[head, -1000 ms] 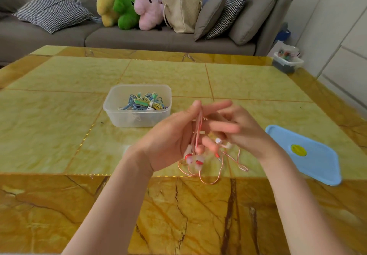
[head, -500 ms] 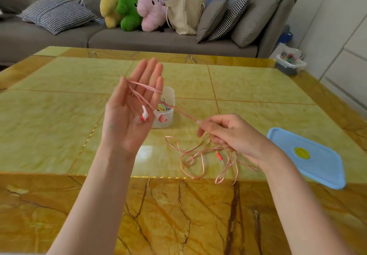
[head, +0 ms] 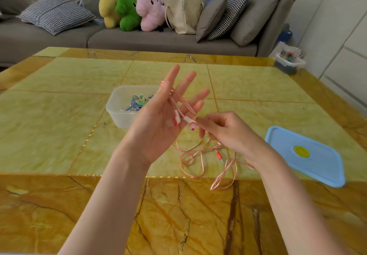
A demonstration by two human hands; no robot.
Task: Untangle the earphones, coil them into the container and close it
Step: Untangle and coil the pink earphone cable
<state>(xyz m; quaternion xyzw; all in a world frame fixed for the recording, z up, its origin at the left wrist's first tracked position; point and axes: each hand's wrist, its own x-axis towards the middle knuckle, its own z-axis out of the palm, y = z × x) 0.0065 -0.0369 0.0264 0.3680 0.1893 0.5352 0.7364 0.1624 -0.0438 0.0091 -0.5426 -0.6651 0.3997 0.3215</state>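
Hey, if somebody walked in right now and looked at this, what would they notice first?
Probably the raised left hand at centre, fingers spread, with the pink earphones looped over them and the earbuds hanging at the palm. The right hand pinches the cord beside it, and the slack lies in loose loops on the yellow table. Behind sits the clear container; its blue lid lies to the right.
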